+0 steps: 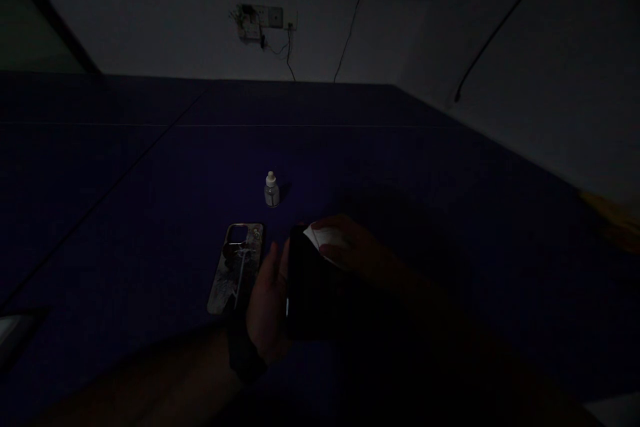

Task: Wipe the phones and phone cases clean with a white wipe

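Observation:
The scene is very dark. My left hand (269, 310), with a dark watch at the wrist, grips a black smartphone (305, 300) along its left side. My right hand (357, 250) pinches a white cloth or tissue (323, 236) and presses it on the upper part of the phone's dark face. Just left of my left hand lies a phone case (235, 273) with a printed pattern and a camera cutout at its top. Beyond the case stands a small dropper bottle (271, 191), upright, with a pale cap. The phone's lower right edge is lost in shadow.
A dark blue surface (165, 180) spreads out to the walls. Wall sockets (265, 17) with plugs and hanging cables are at the back. A pale-topped object with a dark edge (17, 337) lies at the lower left. Something yellowish (610, 217) shows at the far right.

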### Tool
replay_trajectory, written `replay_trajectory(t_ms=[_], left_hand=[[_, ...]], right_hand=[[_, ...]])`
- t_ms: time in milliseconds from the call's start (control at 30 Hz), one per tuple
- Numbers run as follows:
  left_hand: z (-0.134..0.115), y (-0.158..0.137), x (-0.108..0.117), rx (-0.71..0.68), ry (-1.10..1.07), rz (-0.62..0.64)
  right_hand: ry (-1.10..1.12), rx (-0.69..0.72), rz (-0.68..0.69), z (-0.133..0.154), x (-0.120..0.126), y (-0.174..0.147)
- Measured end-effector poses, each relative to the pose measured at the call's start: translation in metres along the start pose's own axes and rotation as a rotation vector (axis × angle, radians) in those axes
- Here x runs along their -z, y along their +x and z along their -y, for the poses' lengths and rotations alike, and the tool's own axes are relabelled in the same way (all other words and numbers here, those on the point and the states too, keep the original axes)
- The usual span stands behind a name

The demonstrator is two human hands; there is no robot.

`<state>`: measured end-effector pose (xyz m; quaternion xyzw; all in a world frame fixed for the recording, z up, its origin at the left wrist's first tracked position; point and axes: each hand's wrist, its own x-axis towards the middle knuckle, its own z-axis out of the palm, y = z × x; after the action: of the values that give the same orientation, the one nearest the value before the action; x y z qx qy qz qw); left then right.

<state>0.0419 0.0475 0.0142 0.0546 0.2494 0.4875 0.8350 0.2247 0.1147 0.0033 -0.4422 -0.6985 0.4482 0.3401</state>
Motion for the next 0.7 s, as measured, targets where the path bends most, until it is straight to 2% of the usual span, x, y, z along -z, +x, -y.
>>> replay_trajectory(t_ms=[100,267,400,533,700], left_hand=[[-0.001,0.001,0.0,0.021,0.018,0.023],[-0.001,0.003,-0.001,0.039,0.023,0.007],[0.0,0.002,0.001,0.042,0.025,-0.019],[0.0,0.002,0.002,0.086,0.015,-0.025],[0.0,0.004,0.001,0.065,0.004,-0.003]], right_hand=[[0.039,-0.057,-0.022,-0.001,0.001,0.003],[0.139,-0.08,-0.042,0.002,-0.017,0.006],[0.164,-0.208,-0.027,0.001,-0.018,0.006],[0.206,-0.164,-0.072,0.001,-0.016,0.01],[0.196,-0.175,-0.008,0.002,-0.018,0.009]])
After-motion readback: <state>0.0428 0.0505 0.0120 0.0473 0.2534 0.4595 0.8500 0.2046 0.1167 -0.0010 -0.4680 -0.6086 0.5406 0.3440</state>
